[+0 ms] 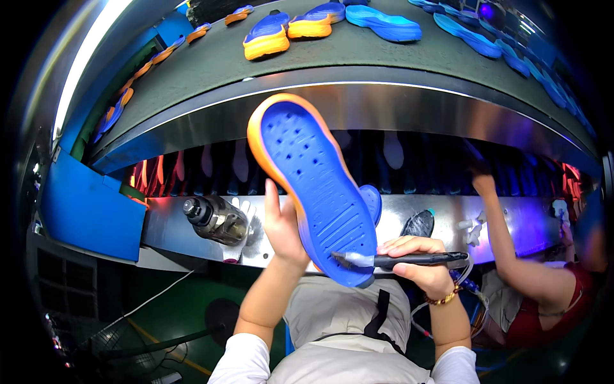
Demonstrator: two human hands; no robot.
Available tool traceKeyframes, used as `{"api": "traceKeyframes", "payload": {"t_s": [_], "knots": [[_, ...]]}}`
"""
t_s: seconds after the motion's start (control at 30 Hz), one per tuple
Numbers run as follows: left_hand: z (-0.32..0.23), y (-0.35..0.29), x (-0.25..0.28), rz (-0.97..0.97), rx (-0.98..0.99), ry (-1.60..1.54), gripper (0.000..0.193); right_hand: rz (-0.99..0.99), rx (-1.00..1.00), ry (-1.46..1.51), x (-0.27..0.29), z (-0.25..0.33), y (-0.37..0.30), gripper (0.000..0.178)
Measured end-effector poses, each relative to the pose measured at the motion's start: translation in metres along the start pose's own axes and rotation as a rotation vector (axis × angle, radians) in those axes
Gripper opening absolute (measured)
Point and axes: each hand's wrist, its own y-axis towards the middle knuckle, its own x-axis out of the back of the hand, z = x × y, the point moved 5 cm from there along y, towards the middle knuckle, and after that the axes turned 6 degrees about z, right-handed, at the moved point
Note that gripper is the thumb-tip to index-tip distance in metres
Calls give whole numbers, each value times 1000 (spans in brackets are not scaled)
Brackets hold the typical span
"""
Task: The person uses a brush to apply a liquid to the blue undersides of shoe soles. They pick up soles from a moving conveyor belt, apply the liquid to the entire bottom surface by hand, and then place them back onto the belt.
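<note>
Fingers on the right hand (436, 276) are wrapped snugly round the black handle of a brush (414, 260), thumb underneath, brush lying sideways. Bristles look like they're touching the blue face of the sole (320, 182) near its narrow end. Left hand (285, 232) has the sole's left edge, one finger laid up along the side; the other fingers are partly hidden behind it, so I can't tell exactly how they grip.

So the sole itself is up in the air over the metal ledge (310, 249), tilted, wide holey end pointing away, orange rim showing along the top and left.

Progress-wise, I'd call it mid-job: sole picked up, brush on it, left hand bracing it. How much has been brushed, no clue, the blue looks pretty even to me and I can't pick out a wet patch. My guess is there's more face to cover, and the sole isn't set down yet.

Further out: a bit of another blue piece (371, 202) peeks from behind, a bottle (219, 221) stands to the left, and orange-and-blue soles (267, 37) sit on the green belt (211, 72).
</note>
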Motion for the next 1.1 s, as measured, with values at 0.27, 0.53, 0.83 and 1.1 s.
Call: {"api": "traceKeyframes", "payload": {"t_s": [0.27,0.53,0.83,1.1], "knots": [[22,-21,17,56,11,32,67,37,20,-216,-25,11,3,20],[23,1,14,77,15,-20,63,107,194,-466,-16,42,18,21],[20,25,-5,184,135,-86,58,245,218,-753,-25,52,19,22],[40,11,-1,35,798,117,53,357,123,-860,-16,54,7,28]]}}
